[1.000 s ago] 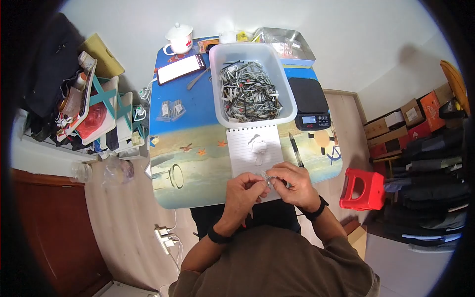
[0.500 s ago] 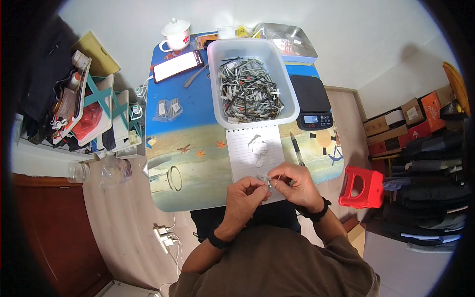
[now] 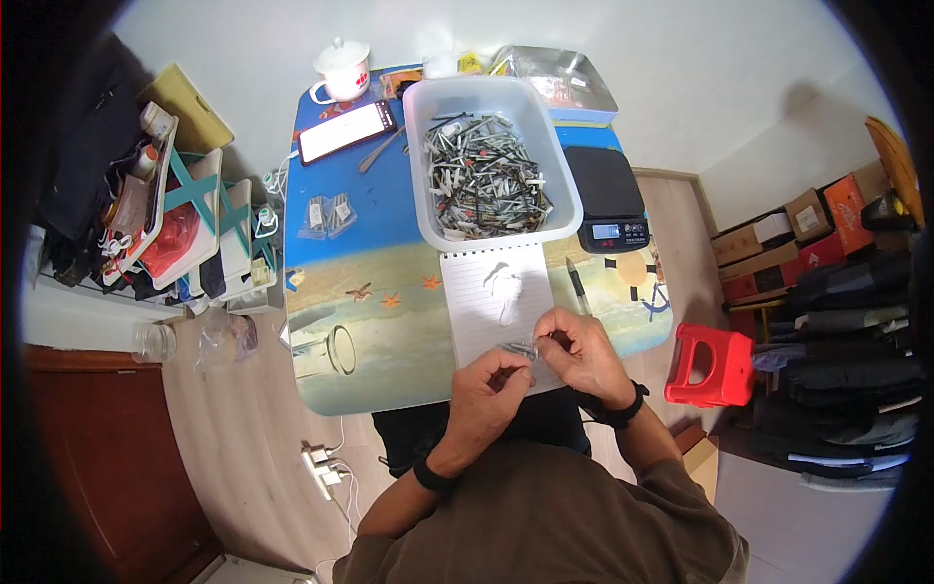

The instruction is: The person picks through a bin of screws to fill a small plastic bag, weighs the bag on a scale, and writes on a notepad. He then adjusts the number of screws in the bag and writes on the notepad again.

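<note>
Over the lower end of a spiral notepad (image 3: 473,302), a small clear plastic bag (image 3: 520,347) with thin metal pieces is held between both hands. The thumb and fingers of my left hand (image 3: 484,397) pinch it from the left. My right hand (image 3: 586,362) has its fingers closed at the bag's right end; its fingertips partly hide what they grip. Just above lies a crumpled white piece (image 3: 506,284) on the lined page. A black pen (image 3: 579,287) rests right of the pad, near my right hand.
A translucent tub (image 3: 415,165) of mixed metal, black and white rods stands behind the notepad, with a digital scale (image 3: 603,185) to its right. At left are two small filled bags (image 3: 327,214), a phone (image 3: 345,132), a spoon (image 3: 375,158) and a lidded mug (image 3: 342,73). A red stool (image 3: 715,365) stands on the floor.
My right fingers have shifted slightly up and right and curled in more. The bag now shows more of its metal contents between the hands. The camera view has shifted slightly.
</note>
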`<action>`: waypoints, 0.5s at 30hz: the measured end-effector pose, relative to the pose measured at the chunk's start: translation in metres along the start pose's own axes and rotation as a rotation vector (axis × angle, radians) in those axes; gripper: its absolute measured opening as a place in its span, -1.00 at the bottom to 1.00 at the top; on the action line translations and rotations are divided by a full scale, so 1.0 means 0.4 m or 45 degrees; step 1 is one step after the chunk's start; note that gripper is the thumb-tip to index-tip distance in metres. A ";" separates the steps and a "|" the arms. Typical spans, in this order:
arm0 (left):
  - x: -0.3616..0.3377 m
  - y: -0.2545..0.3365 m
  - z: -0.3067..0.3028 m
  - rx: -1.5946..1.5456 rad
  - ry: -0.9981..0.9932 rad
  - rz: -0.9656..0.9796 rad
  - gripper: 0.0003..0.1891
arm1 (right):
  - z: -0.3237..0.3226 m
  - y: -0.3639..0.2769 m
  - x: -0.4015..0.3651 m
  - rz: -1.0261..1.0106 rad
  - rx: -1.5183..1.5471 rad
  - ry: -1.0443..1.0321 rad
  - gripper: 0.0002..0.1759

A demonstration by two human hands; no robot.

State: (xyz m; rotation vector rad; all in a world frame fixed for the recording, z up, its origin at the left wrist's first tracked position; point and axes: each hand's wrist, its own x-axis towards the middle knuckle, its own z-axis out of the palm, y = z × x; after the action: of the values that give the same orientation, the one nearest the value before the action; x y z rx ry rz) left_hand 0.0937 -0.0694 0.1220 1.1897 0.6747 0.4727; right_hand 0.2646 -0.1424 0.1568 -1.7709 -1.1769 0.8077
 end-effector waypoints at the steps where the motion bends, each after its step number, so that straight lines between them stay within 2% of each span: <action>1: -0.001 -0.004 -0.005 0.000 0.000 0.004 -0.93 | 0.000 0.000 -0.002 -0.003 -0.002 0.001 -0.92; 3: -0.004 -0.019 -0.021 0.104 0.071 0.019 -0.80 | 0.003 0.006 -0.009 0.042 0.175 -0.003 -0.90; 4: -0.002 -0.020 -0.027 0.104 0.073 0.024 -0.80 | 0.002 0.010 -0.012 0.037 0.174 -0.004 -0.90; 6: 0.013 -0.014 -0.038 0.367 0.197 0.452 -0.59 | -0.008 0.015 -0.016 -0.104 0.134 -0.096 -0.90; 7: 0.022 -0.006 -0.047 0.366 0.197 0.457 -0.59 | -0.015 0.011 -0.018 -0.109 0.132 -0.095 -0.90; 9: 0.041 0.013 -0.065 0.559 0.055 0.649 -0.42 | -0.031 -0.006 -0.019 -0.232 0.120 -0.196 -0.95; 10: 0.046 0.021 -0.070 0.560 0.055 0.658 -0.42 | -0.040 -0.014 -0.023 -0.239 0.117 -0.192 -0.95; 12: 0.051 0.035 -0.074 0.055 -0.375 0.363 -0.42 | -0.054 -0.026 -0.034 -0.165 0.442 -0.343 -0.98; 13: 0.048 0.041 -0.071 0.058 -0.382 0.372 -0.42 | -0.054 -0.029 -0.039 -0.173 0.437 -0.337 -0.98; 15: 0.036 0.049 -0.064 -0.205 -0.590 0.058 -0.55 | -0.052 -0.030 -0.053 -0.169 0.651 -0.293 -0.98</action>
State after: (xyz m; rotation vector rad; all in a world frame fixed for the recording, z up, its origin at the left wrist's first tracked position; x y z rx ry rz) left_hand 0.0863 -0.0364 0.1319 1.1110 0.2076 0.2677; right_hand 0.2702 -0.1656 0.1780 -1.1945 -1.0965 1.1371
